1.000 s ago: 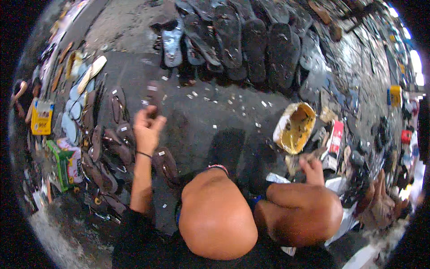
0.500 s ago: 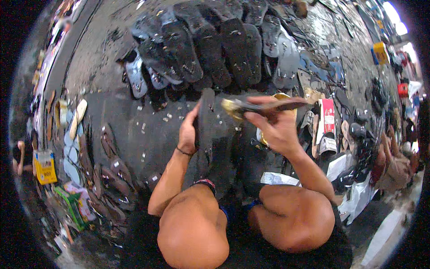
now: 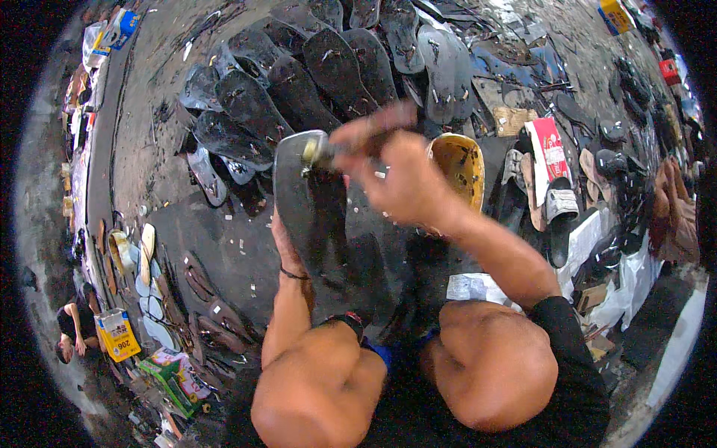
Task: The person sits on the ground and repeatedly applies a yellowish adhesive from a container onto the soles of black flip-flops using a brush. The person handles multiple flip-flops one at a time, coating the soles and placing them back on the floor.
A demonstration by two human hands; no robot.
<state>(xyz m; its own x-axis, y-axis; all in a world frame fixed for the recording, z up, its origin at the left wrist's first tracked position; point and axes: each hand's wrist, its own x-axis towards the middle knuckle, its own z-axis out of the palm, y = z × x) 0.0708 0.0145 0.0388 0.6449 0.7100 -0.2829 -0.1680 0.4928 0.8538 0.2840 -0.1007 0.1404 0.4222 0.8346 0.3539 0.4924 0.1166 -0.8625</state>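
A black sandal sole (image 3: 299, 201) tilts up over my lap, its broad flat face toward me. Its left edge rests in my left hand (image 3: 286, 250), whose fingers are mostly hidden behind it. Above the sole's upper end, my right hand (image 3: 399, 175) is closed around a brush (image 3: 373, 131), smeared by motion. The brush's pale yellow tip (image 3: 311, 151) meets the sole near a small pale patch of strap ends. Just right of my right hand stands a yellow bowl (image 3: 472, 168) with dark specks on its inner wall.
Many dark soles (image 3: 328, 67) lie heaped beyond my hands. Brown straps (image 3: 216, 313) and a yellow box (image 3: 117, 336) are at left; a red and white box (image 3: 549, 145) and more footwear are at right. Another person (image 3: 71, 328) sits at far left.
The sole has turned from edge-on to face me and shifted left. My right hand has moved left with the brush, bringing its tip onto the sole. The view has shifted too.
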